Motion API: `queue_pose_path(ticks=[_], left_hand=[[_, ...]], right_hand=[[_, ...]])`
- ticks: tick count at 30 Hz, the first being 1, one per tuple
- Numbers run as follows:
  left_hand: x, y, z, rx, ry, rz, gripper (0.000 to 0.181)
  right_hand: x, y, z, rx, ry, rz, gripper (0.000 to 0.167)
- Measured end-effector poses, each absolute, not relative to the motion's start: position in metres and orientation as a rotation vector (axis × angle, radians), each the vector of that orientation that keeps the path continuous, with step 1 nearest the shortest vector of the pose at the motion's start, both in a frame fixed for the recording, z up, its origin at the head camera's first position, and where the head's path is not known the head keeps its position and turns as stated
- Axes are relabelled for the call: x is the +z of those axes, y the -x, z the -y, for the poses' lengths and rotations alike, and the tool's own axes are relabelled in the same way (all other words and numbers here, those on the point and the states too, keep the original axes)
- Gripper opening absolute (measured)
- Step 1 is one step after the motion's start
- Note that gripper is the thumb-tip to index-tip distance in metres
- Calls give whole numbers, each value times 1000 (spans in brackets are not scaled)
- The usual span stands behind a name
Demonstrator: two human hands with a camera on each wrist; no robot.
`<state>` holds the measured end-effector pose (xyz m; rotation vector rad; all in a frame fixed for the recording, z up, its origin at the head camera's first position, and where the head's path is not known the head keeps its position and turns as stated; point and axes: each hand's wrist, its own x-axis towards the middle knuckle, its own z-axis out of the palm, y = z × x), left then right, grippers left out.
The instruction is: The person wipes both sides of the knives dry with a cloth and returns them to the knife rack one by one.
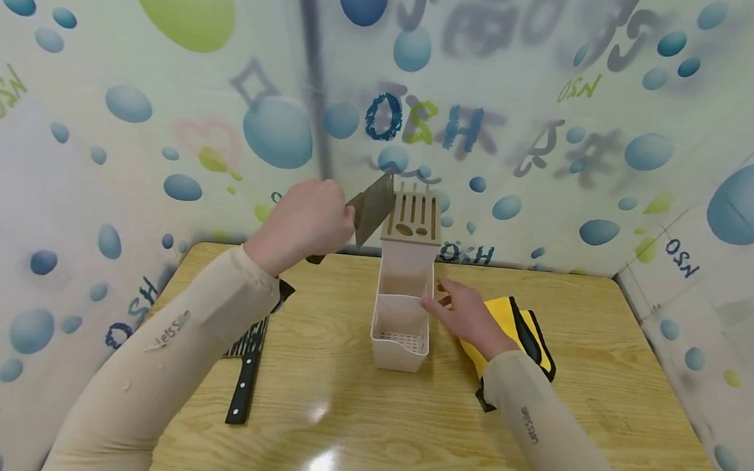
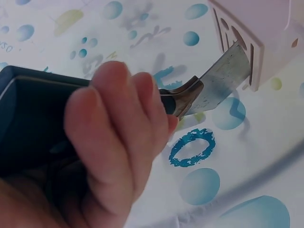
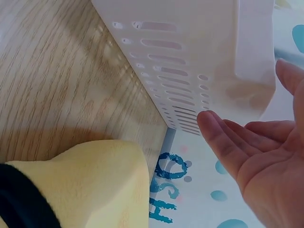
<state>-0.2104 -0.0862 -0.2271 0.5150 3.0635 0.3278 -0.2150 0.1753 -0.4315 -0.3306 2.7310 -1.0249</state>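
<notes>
My left hand (image 1: 307, 222) grips a cleaver (image 1: 374, 207) by its dark handle, raised above the table. Its broad metal blade (image 2: 223, 80) meets the slotted top of a white and beige knife holder (image 1: 409, 257) at an edge slot; how far it enters, I cannot tell. The holder stands upright, with open compartments in front. Beside its right wall is my right hand (image 1: 467, 317), fingers loosely extended and thumb apart. In the right wrist view, those fingertips (image 3: 209, 121) lie at the perforated side wall; whether they touch is unclear.
A black-handled utensil (image 1: 242, 388) with a dark patterned blade lies at left, partly behind my left forearm. Right of the holder lies a yellow cloth (image 1: 504, 325) with black trim, partly under my right arm. A patterned wall backs the wooden table (image 1: 333, 426).
</notes>
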Motion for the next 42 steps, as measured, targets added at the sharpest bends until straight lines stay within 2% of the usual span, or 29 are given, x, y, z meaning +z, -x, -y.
queue_pose_path(ticks=[10,18,25,37,42], left_hand=[[-221,207,82,379,-503,-2969,50],[-217,207,78,362,-475,-2904,39],[-214,197,76,290,-478,-2898,29],[-236,174,72,287,-676,-3352,44],[-246,170,71,283,-793,-3476,39]], right_hand=[[-437,219,-170,-1035,364,-2750,58],[-440,220,-166,-1070,321,-2745,73],[-442,221,-165,-1088,320,-2754,75],[-443,219,-164,-1121,314,-2759,73],[-442,218,-164,-1126,340,-2769,72]])
